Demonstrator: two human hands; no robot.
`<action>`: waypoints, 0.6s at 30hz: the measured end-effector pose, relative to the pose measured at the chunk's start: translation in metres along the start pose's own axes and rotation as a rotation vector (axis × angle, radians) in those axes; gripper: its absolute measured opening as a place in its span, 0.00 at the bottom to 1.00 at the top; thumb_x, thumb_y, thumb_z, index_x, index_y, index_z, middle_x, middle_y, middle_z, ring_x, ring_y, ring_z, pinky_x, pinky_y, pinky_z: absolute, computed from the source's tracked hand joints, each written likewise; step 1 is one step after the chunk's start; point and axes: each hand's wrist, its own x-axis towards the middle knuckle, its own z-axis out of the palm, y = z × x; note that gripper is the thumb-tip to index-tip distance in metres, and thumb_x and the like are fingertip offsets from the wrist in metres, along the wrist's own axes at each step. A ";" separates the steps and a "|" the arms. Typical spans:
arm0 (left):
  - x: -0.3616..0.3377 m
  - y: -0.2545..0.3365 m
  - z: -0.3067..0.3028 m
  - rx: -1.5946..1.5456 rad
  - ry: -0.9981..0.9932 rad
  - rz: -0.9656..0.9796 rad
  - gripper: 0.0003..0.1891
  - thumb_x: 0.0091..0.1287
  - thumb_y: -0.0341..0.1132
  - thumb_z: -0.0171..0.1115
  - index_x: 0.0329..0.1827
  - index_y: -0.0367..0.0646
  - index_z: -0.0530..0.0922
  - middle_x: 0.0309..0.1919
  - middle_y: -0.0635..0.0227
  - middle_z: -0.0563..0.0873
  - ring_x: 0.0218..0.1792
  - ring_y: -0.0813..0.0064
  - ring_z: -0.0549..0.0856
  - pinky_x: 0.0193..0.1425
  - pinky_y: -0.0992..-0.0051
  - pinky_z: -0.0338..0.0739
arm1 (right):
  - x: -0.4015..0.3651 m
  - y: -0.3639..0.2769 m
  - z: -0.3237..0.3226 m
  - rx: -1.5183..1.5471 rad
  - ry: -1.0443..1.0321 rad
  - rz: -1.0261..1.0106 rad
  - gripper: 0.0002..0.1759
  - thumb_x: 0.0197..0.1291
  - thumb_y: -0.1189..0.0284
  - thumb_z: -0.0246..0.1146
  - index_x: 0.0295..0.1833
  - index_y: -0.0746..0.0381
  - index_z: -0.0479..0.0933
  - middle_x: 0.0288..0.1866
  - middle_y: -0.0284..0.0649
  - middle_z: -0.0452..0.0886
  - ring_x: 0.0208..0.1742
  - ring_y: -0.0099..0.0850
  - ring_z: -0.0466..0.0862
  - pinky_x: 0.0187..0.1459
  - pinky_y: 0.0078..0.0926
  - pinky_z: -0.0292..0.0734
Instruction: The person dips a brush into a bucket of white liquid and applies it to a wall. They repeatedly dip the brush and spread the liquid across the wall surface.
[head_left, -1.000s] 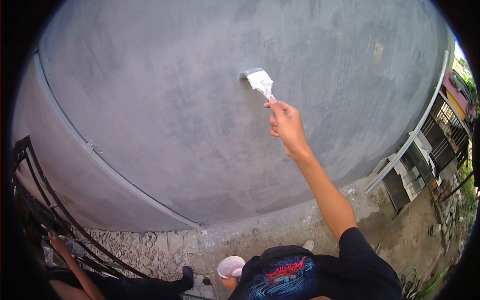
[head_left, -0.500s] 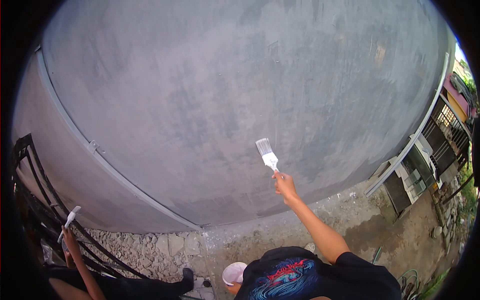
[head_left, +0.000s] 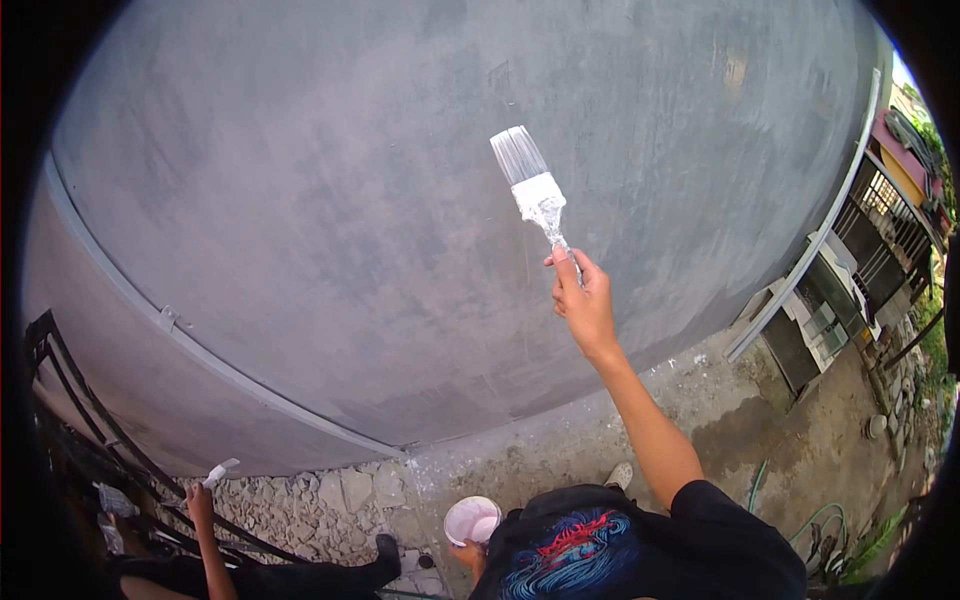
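My right hand grips the handle of a paintbrush whose ferrule is smeared with white paint. The brush is raised in front of the grey wall, bristles pointing up and slightly left. Low down near my body, my left hand is wrapped around the side of a paint bucket with pinkish-white contents. My body hides part of that bucket.
At lower left a co-worker's hand holds another paintbrush beside a black metal frame. Rubble lies along the wall's foot. A pale pipe and stacked panels stand at right.
My right hand has lifted the paintbrush upward, and it now appears larger. The bucket has come further into view. The co-worker's brush has moved right and down.
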 end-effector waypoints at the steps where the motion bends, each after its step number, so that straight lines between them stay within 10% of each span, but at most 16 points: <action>1: -0.001 0.001 0.003 -0.005 -0.004 0.005 0.25 0.75 0.29 0.48 0.75 0.42 0.66 0.64 0.46 0.77 0.64 0.61 0.78 0.64 0.68 0.73 | 0.000 0.005 -0.006 0.016 -0.001 0.041 0.20 0.72 0.54 0.59 0.42 0.63 0.77 0.18 0.24 0.62 0.18 0.13 0.58 0.19 0.18 0.52; 9: 0.037 0.019 -0.004 0.084 0.009 0.158 0.25 0.75 0.29 0.48 0.75 0.42 0.66 0.63 0.46 0.77 0.64 0.61 0.78 0.63 0.68 0.74 | -0.047 0.236 -0.094 -0.118 0.237 0.763 0.18 0.71 0.58 0.60 0.43 0.64 0.76 0.19 0.26 0.64 0.17 0.15 0.60 0.19 0.18 0.55; 12: 0.059 0.016 -0.008 0.381 0.087 0.298 0.26 0.73 0.28 0.50 0.75 0.50 0.68 0.45 0.50 0.81 0.55 0.56 0.81 0.55 0.66 0.74 | -0.056 0.234 -0.101 -0.154 0.166 0.769 0.17 0.71 0.58 0.59 0.43 0.64 0.76 0.19 0.26 0.64 0.18 0.15 0.61 0.18 0.18 0.55; 18: 0.062 0.017 0.019 0.333 0.079 0.211 0.25 0.71 0.27 0.52 0.72 0.40 0.68 0.58 0.54 0.82 0.57 0.59 0.81 0.62 0.67 0.73 | -0.007 0.072 -0.054 -0.026 0.132 0.268 0.21 0.71 0.54 0.59 0.42 0.63 0.78 0.19 0.26 0.65 0.18 0.15 0.61 0.20 0.18 0.55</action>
